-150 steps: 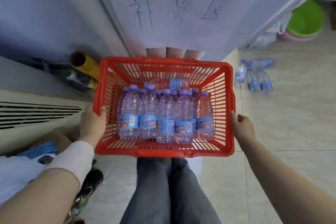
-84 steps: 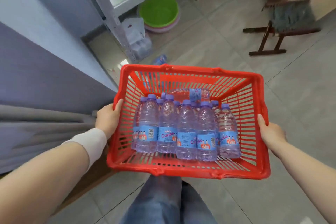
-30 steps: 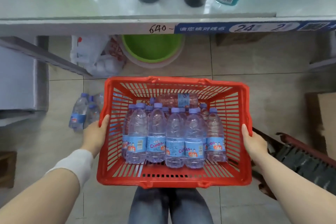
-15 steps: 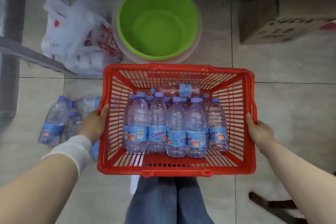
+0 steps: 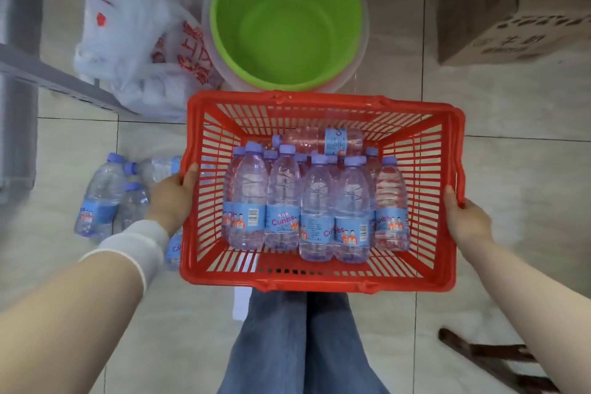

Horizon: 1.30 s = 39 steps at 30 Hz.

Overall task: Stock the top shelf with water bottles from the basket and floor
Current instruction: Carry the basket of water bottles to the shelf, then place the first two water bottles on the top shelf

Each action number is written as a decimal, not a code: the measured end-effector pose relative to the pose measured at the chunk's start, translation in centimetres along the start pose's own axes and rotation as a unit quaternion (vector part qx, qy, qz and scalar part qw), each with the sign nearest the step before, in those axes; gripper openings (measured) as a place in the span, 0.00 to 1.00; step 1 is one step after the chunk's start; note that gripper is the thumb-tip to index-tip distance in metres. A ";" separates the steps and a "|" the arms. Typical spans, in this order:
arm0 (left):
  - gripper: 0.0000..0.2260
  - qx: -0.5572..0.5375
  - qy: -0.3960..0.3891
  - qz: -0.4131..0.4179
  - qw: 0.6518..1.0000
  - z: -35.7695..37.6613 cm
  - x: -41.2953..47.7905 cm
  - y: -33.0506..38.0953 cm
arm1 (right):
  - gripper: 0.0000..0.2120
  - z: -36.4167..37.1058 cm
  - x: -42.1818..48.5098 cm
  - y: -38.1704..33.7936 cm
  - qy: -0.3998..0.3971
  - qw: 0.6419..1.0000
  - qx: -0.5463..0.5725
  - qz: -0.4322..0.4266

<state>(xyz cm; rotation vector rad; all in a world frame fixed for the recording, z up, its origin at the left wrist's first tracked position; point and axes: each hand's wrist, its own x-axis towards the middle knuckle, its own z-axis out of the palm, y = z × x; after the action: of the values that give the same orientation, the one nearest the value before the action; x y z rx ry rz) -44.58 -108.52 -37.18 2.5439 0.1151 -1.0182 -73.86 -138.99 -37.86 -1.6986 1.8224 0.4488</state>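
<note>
Head view, from the left: loose water bottles (image 5: 99, 198) lie on the floor tiles just beside the basket's left wall, one partly hidden behind your wrist. Your left grip (image 5: 172, 198) is clamped on the left rim of the red basket (image 5: 319, 281), thumb over the edge. The basket sits low in front of your legs; whether its base touches the floor cannot be told. Inside, the standing bottles (image 5: 316, 208) are packed upright toward the middle, and one lying bottle (image 5: 323, 139) rests across them by the far wall. Your right grip (image 5: 467, 221) is clamped on the right rim the same way. The top shelf is out of sight.

Full and capped, this load is probably heavy, and the slatted plastic may flex, so hold both rims level. Each bottle looks thin-walled and smooth and would likely dent at the label. Take it round the shoulder just below the cap, where it should be stiffer.
</note>
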 end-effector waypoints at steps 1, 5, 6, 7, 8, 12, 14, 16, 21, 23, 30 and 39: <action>0.26 0.009 -0.001 0.001 1.000 0.0 0.2 0.0 | 0.29 0.0 0.0 -0.3 0.000 1.000 0.004 0.008; 0.23 0.025 0.015 -0.014 0.999 0.3 0.0 0.0 | 0.29 -0.4 -1.2 -1.7 0.068 0.997 0.047 0.001; 0.22 0.013 0.032 -0.021 0.999 0.5 -0.6 -0.1 | 0.31 -0.5 -1.9 -2.0 0.100 0.993 0.046 -0.040; 0.21 -0.004 0.056 -0.023 0.998 0.8 -1.4 -0.1 | 0.32 -0.6 -2.8 -2.4 0.121 0.988 0.036 -0.092; 0.20 -0.020 0.088 -0.018 0.996 1.0 -2.5 0.1 | 0.32 -0.4 -3.8 -2.7 0.126 0.983 0.024 -0.134; 0.26 -0.060 0.202 0.036 0.977 1.6 -8.3 2.1 | 0.31 1.3 -7.3 -2.9 0.033 0.982 -0.010 -0.185; 0.31 -0.032 0.246 0.078 0.966 2.4 -10.4 3.3 | 0.30 2.6 -8.1 -2.8 -0.041 0.982 0.001 -0.185; 0.32 0.006 0.271 0.129 0.954 3.6 -10.8 3.6 | 0.30 4.1 -8.3 -2.7 -0.112 0.980 0.021 -0.166; 0.27 0.042 0.070 0.250 0.965 8.5 -7.4 4.7 | 0.33 8.1 -5.9 -1.8 -0.163 0.979 0.049 -0.110; 0.27 0.043 -0.055 0.234 0.970 10.8 -5.8 5.4 | 0.34 9.3 -5.0 -1.6 -0.168 0.979 0.066 -0.098; 0.35 0.107 -0.170 0.221 0.954 15.9 -2.3 8.9 | 0.45 12.4 -3.1 -0.7 -0.176 0.978 0.079 -0.075; 0.26 0.127 -0.308 0.167 0.928 15.4 1.6 12.2 | 0.24 11.6 -1.8 -0.8 -0.222 0.962 0.133 -0.092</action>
<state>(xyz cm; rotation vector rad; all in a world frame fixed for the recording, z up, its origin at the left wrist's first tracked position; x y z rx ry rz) -50.68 -125.82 -44.34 2.2035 -0.6367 -1.7016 -70.76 -130.52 -45.48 -1.4275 1.3235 0.4403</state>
